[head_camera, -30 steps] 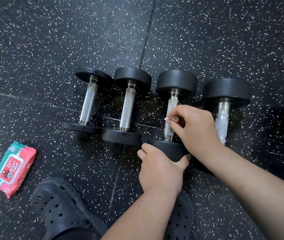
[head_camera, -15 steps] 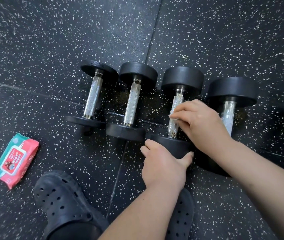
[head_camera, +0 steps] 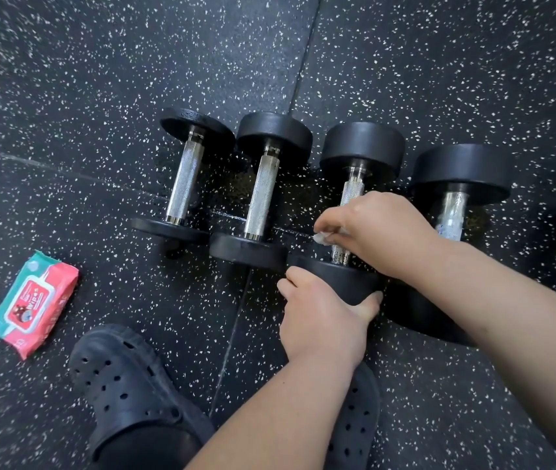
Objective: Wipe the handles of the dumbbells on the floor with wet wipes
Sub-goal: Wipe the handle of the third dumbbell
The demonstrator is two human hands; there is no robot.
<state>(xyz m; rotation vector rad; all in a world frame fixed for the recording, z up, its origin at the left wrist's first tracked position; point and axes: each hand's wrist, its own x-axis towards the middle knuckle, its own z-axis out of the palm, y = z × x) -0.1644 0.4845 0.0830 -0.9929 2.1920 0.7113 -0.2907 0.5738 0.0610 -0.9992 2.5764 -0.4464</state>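
Several black dumbbells with knurled chrome handles lie side by side on the speckled floor. My right hand is wrapped round the handle of the third dumbbell, pinching a white wet wipe against its lower part. My left hand grips that dumbbell's near weight head. The first dumbbell and second dumbbell lie untouched to the left. The fourth dumbbell sits on the right, its near head hidden behind my right forearm.
A red and teal wet wipes pack lies on the floor at the left. My two black clogs stand near the bottom edge, the right one mostly under my left arm. Seams cross the rubber floor tiles.
My right hand has slid with the wipe down the third handle towards the near head. My left hand has kept its grip on that head. The view has shifted slightly.
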